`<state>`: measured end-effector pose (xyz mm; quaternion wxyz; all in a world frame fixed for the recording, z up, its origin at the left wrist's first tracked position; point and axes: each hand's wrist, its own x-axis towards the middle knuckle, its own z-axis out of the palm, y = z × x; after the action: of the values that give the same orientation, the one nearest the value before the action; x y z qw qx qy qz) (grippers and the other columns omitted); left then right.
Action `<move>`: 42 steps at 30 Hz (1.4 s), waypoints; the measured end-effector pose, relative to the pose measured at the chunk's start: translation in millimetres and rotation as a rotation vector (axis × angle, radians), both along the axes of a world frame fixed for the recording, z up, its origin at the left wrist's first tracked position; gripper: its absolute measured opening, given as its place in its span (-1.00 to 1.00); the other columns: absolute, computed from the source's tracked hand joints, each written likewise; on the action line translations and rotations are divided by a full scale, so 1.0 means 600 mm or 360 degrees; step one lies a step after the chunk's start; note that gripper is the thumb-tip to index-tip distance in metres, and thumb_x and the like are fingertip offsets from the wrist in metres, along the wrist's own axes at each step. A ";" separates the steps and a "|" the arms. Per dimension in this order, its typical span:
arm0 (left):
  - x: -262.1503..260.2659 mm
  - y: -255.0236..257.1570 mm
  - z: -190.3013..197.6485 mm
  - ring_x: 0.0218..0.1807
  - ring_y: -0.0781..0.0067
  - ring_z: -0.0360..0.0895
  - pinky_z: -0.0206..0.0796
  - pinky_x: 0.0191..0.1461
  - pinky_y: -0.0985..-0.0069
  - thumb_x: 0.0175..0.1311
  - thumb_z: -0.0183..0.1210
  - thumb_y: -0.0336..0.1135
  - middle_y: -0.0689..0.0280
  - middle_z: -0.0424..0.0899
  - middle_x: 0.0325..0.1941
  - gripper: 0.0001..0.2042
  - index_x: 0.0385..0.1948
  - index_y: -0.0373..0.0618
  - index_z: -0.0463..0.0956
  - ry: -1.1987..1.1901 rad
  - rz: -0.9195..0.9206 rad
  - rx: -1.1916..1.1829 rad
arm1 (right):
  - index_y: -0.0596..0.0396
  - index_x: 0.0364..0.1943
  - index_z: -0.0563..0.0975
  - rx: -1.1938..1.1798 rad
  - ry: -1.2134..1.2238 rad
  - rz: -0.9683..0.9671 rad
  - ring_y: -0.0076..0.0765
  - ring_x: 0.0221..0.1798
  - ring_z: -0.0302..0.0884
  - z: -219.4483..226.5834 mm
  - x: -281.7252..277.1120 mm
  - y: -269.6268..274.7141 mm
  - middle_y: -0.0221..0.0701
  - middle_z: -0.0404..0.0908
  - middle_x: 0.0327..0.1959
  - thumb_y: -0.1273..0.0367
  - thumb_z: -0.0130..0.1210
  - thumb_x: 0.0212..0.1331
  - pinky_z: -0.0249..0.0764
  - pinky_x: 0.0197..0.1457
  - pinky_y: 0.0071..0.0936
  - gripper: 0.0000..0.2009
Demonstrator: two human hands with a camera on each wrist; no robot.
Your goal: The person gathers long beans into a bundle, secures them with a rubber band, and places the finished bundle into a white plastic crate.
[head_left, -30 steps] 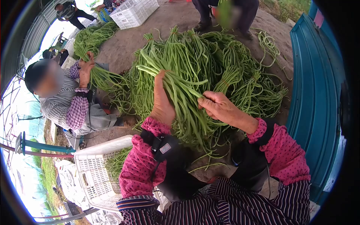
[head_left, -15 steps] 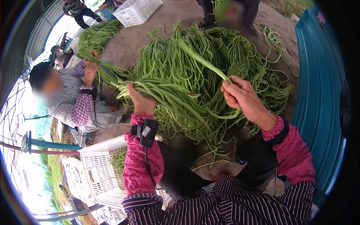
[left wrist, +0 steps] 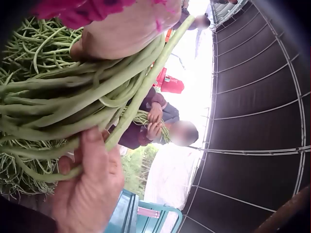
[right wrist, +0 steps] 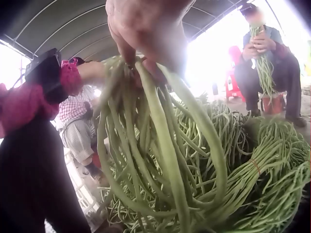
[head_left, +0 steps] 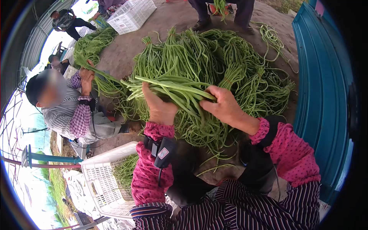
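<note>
My left hand [head_left: 160, 109] grips a loose bunch of long green beans [head_left: 178, 89] near one end, thumb over the top. Beside it, my right hand [head_left: 226, 107] pinches beans of the same bunch between thumb and fingers. In the left wrist view the right hand [left wrist: 90, 187] has its thumb on a bean, below the left hand [left wrist: 126, 31]. Long beans [right wrist: 160, 141] hang down under the right hand [right wrist: 148, 29] in the right wrist view. Behind and below lies a large pile of tied bean bundles [head_left: 230, 57].
A white crate [head_left: 100, 184] with some beans stands at the lower left; another crate [head_left: 132, 17] is at the top. A person in a checked sleeve [head_left: 80, 119] sits on the left holding beans. Someone else sits beyond the pile. A blue metal panel [head_left: 320, 96] borders the right.
My right hand has moved left from its outstretched place, back to the bunch, bringing the thick bean alongside it. The left hand with the bunch has shifted slightly right.
</note>
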<state>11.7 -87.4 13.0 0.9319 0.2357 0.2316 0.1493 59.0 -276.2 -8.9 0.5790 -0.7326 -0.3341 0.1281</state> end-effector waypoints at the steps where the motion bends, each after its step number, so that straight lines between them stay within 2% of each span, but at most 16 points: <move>1: 0.005 0.002 -0.002 0.09 0.05 0.43 0.19 0.27 0.07 0.27 -0.15 0.19 0.13 0.53 0.06 -0.44 0.00 -0.14 0.45 0.0052 0.0022 -0.0013 | 0.30 -0.27 0.47 -0.0075 0.0303 0.0069 -0.38 -0.41 0.46 0.020 -0.002 -0.005 -0.29 0.47 -0.45 0.38 0.14 0.13 0.40 -0.30 -0.38 -0.78; 2: 0.007 0.004 -0.005 0.08 0.04 0.43 0.19 0.27 0.07 0.27 -0.13 0.18 0.13 0.53 0.05 -0.44 -0.01 -0.14 0.45 0.0102 0.0045 -0.0025 | 0.32 -0.27 0.44 -0.0149 0.0604 0.0138 -0.33 -0.39 0.47 0.032 -0.003 -0.009 -0.25 0.47 -0.44 0.38 0.13 0.14 0.40 -0.28 -0.36 -0.77; 6: 0.006 0.024 -0.027 0.00 0.10 0.46 0.31 0.17 0.08 0.27 -0.07 0.15 0.16 0.55 -0.04 -0.53 -0.13 -0.09 0.47 0.0083 -0.0002 0.0113 | 0.31 -0.31 0.40 -0.0180 0.0043 0.0270 -0.41 -0.49 0.42 0.008 -0.008 -0.010 -0.29 0.42 -0.53 0.36 0.08 0.22 0.34 -0.42 -0.37 -0.77; 7: -0.007 0.029 -0.041 -0.02 0.14 0.47 0.36 0.13 0.11 0.28 -0.07 0.15 0.18 0.54 -0.05 -0.57 -0.12 -0.01 0.44 -0.0149 -0.0096 0.0340 | 0.30 -0.31 0.40 -0.0207 0.0143 0.0315 -0.45 -0.55 0.39 0.013 -0.008 -0.013 -0.33 0.38 -0.59 0.34 0.07 0.24 0.31 -0.46 -0.35 -0.77; 10: 0.017 0.055 -0.059 0.02 0.15 0.46 0.31 0.20 0.12 0.31 -0.10 0.16 0.19 0.52 -0.01 -0.58 -0.05 0.05 0.41 0.0096 0.0200 0.0174 | 0.31 -0.32 0.40 -0.0303 0.0322 0.0354 -0.41 -0.57 0.37 0.027 -0.010 -0.011 -0.32 0.37 -0.60 0.35 0.07 0.23 0.29 -0.48 -0.32 -0.77; 13: 0.005 0.094 -0.078 0.17 0.04 0.35 0.11 0.35 0.07 0.26 -0.14 0.25 0.13 0.45 0.15 -0.43 0.07 -0.03 0.36 0.0415 0.0283 0.0489 | 0.27 -0.33 0.42 -0.0408 0.0366 0.0383 -0.49 -0.63 0.32 0.034 -0.013 -0.026 -0.39 0.37 -0.61 0.37 0.08 0.19 0.24 -0.57 -0.41 -0.81; 16: -0.020 0.151 -0.085 0.14 0.02 0.38 0.16 0.28 -0.05 0.25 -0.20 0.27 0.07 0.45 0.11 -0.30 0.26 -0.09 0.22 0.0282 0.0393 0.0160 | 0.19 -0.33 0.45 -0.0279 0.0754 0.0382 -0.61 -0.67 0.24 0.051 -0.008 -0.069 -0.49 0.36 -0.64 0.38 0.09 0.15 0.15 -0.65 -0.56 -0.85; 19: -0.028 0.147 -0.065 0.11 -0.03 0.37 0.12 0.28 -0.04 0.18 -0.23 0.35 0.05 0.47 0.06 -0.30 0.06 -0.13 0.40 0.0348 0.0530 0.0131 | 0.14 -0.32 0.47 0.0224 0.1011 -0.0020 -0.73 -0.72 0.16 0.056 0.021 -0.076 -0.58 0.31 -0.70 0.37 0.11 0.14 0.06 -0.67 -0.70 -0.86; 22: -0.028 0.143 -0.046 0.06 -0.03 0.40 0.17 0.22 -0.02 0.15 -0.11 0.24 0.05 0.51 0.00 -0.42 -0.07 -0.09 0.46 0.0250 0.0368 0.0097 | 0.04 -0.48 0.42 0.0700 0.1219 -0.0167 -0.69 -0.79 0.11 0.046 0.047 -0.075 -0.62 0.27 -0.76 0.33 0.11 0.19 -0.03 -0.72 -0.67 -0.83; 27: -0.010 0.088 -0.014 0.04 0.08 0.45 0.26 0.15 0.07 0.20 -0.07 0.04 0.14 0.54 -0.01 -0.53 0.01 -0.09 0.43 0.0020 0.0069 0.0257 | -0.03 -0.65 0.37 0.0689 0.1387 -0.0002 -0.66 -0.78 0.13 0.050 0.027 -0.041 -0.58 0.27 -0.78 0.22 0.08 0.27 -0.01 -0.72 -0.65 -0.66; 29: -0.007 0.068 -0.009 0.04 0.15 0.47 0.31 0.13 0.16 0.29 -0.08 -0.13 0.20 0.55 0.00 -0.63 0.04 -0.10 0.41 -0.0117 -0.0028 0.0374 | 0.03 -0.55 0.48 0.0650 0.1283 0.0078 -0.65 -0.74 0.23 0.044 0.022 -0.030 -0.56 0.35 -0.74 0.20 0.07 0.28 0.04 -0.68 -0.66 -0.71; 32: -0.001 0.045 -0.009 0.04 0.20 0.48 0.33 0.16 0.16 0.34 -0.05 -0.18 0.24 0.53 0.03 -0.64 0.14 0.00 0.37 -0.0110 -0.0216 0.0611 | 0.11 -0.37 0.58 0.0401 0.1096 0.0036 -0.69 -0.69 0.32 0.047 0.016 -0.022 -0.54 0.50 -0.64 0.19 0.08 0.27 0.13 -0.64 -0.68 -0.74; 37: -0.002 -0.002 -0.017 -0.05 0.48 0.51 0.37 0.09 0.37 0.22 0.22 -0.13 0.29 0.59 -0.12 -0.58 0.01 -0.22 0.47 -0.0015 -0.0188 0.1358 | 0.11 -0.37 0.56 0.0382 0.0991 -0.0058 -0.71 -0.68 0.29 0.035 0.011 -0.008 -0.60 0.44 -0.63 0.29 0.17 0.21 0.21 -0.62 -0.66 -0.83; 40: -0.005 -0.029 0.009 -0.14 0.58 0.47 0.29 0.00 0.58 0.09 0.36 -0.17 0.31 0.58 -0.14 -0.49 0.01 -0.31 0.47 0.0072 -0.0184 0.1382 | 0.12 -0.36 0.54 0.0273 0.0757 -0.0070 -0.74 -0.65 0.27 0.023 0.006 -0.006 -0.60 0.41 -0.63 0.35 0.21 0.16 0.21 -0.60 -0.67 -0.86; 41: -0.006 -0.044 0.024 -0.17 0.61 0.45 0.27 -0.07 0.60 -0.03 0.44 -0.07 0.35 0.59 -0.20 -0.40 -0.06 -0.36 0.48 -0.0013 -0.0157 0.1401 | 0.14 -0.34 0.54 0.0214 0.0712 -0.0009 -0.75 -0.62 0.27 0.017 0.009 -0.007 -0.59 0.42 -0.62 0.39 0.23 0.12 0.22 -0.57 -0.68 -0.87; 42: -0.005 -0.047 0.021 -0.17 0.61 0.45 0.27 -0.06 0.60 -0.02 0.43 -0.06 0.34 0.59 -0.19 -0.41 -0.07 -0.35 0.48 -0.0027 -0.0142 0.1411 | 0.14 -0.34 0.54 0.0186 0.0673 -0.0019 -0.75 -0.61 0.28 0.016 0.011 -0.009 -0.59 0.43 -0.62 0.40 0.24 0.11 0.22 -0.56 -0.69 -0.86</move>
<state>8.7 -115.5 25.7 0.7482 0.6211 0.1272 0.1956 65.6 -281.6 0.6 0.6785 -0.6565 -0.2077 0.2559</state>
